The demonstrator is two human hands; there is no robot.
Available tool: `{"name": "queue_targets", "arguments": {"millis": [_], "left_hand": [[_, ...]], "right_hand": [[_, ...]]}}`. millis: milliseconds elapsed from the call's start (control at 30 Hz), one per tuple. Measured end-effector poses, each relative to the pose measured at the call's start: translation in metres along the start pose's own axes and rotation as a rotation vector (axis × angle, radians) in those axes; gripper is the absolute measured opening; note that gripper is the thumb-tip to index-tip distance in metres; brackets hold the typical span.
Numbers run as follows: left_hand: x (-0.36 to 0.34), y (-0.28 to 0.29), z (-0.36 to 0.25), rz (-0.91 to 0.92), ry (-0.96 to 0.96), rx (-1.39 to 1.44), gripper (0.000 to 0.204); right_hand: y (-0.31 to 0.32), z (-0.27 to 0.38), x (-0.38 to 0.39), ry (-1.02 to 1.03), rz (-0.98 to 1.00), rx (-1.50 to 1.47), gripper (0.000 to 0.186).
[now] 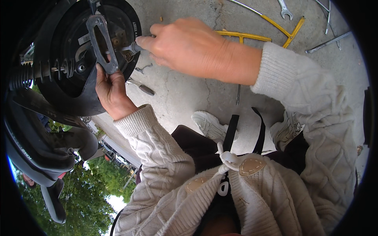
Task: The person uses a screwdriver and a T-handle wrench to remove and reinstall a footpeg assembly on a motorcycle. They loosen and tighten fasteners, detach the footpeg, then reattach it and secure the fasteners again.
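Big black round wheel hub w/ spring shock (pixel 84 59) sits upper left, above the cracked grey concrete floor (pixel 189 94). Your left hand (pixel 112 92), grip closed round the flat dark metal slotted wrench (pixel 101 41), long axis running up-down, steadies it. Your right hand (pixel 189 45), grip pinched on a small silver tool shaft (pixel 132 48), comes in from the right, pointing left at the hub centre; both hands abt equally near.

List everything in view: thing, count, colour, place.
wheel hub: 1, black, upper left
flat metal tool: 1, grey, on the hub, in the left hand
small metal tool: 1, silver, at the hub, in the right hand
pliers: 1, dark-handled, on concrete by the hub
open-end wrench: 1, silver, top
yellow frame: 1, top centre
metal rods: a few, silver, top right
shoes: 2, white, centre
left hand: 1, gripping
right hand: 1, gripping
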State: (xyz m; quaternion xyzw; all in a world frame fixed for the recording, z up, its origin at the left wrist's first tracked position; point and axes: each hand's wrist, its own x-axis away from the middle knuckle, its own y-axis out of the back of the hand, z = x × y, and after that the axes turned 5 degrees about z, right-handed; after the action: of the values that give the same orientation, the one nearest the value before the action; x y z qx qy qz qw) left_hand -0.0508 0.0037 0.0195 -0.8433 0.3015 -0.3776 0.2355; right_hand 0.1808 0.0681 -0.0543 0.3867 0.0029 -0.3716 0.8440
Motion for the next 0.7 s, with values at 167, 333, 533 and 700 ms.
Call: {"name": "queue_targets", "arguments": {"millis": [167, 333, 533, 700], "left_hand": [[-0.003, 0.002, -0.002, 0.031, -0.004, -0.003, 0.027], [-0.006, 0.008, -0.001, 0.05, -0.07, -0.068, 0.029], [-0.003, 0.01, 0.017, 0.032, -0.252, -0.146, 0.03], [0.003, 0.018, 0.029, 0.034, -0.447, -0.335, 0.032]], "right_hand": [[0.007, 0.004, -0.005, 0.139, -0.08, 0.32, 0.025], [0.008, 0.01, -0.007, 0.088, -0.059, 0.281, 0.02], [0.016, 0.013, -0.008, 0.02, 0.002, 0.026, 0.03], [0.015, 0.026, -0.007, -0.049, 0.018, -0.04, 0.035]]}}
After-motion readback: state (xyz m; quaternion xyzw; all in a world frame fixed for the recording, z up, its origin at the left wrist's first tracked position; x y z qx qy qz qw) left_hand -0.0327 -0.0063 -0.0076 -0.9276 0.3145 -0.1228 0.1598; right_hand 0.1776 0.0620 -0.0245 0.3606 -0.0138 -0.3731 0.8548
